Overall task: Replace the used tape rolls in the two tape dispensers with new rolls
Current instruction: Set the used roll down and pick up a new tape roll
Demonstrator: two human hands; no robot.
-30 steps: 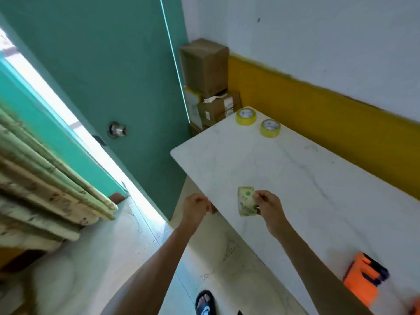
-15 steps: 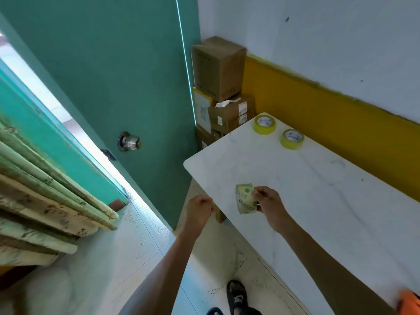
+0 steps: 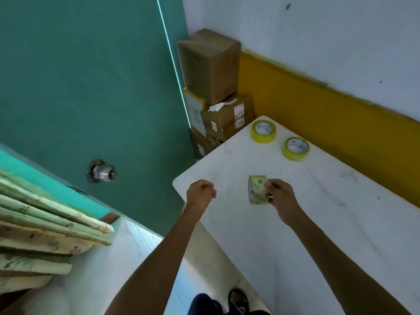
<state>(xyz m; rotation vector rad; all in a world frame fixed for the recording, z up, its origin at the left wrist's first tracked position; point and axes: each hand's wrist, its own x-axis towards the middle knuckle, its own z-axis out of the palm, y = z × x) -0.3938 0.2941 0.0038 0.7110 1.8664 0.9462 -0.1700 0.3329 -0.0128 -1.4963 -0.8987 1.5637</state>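
Note:
My right hand (image 3: 280,196) pinches a nearly used-up tape roll (image 3: 257,189), pale with green print, held on edge above the white marble table (image 3: 318,223). To the left of it, over the table's left corner, my left hand (image 3: 201,193) is closed in a fist; I cannot see anything in it. Two fuller yellow tape rolls lie flat at the table's far corner: one (image 3: 263,131) nearest the corner, the other (image 3: 295,148) to its right. No tape dispenser is in view.
Stacked cardboard boxes (image 3: 211,87) stand in the room's corner beyond the table. A teal door (image 3: 91,87) with a metal knob (image 3: 101,171) is on the left. Pale boards (image 3: 45,223) lean at the left edge. My feet (image 3: 236,301) show at the bottom.
The view has swung left and up, and the orange dispenser has left the frame. Both hands, with the pale roll, have moved forward over the table towards the yellow rolls.

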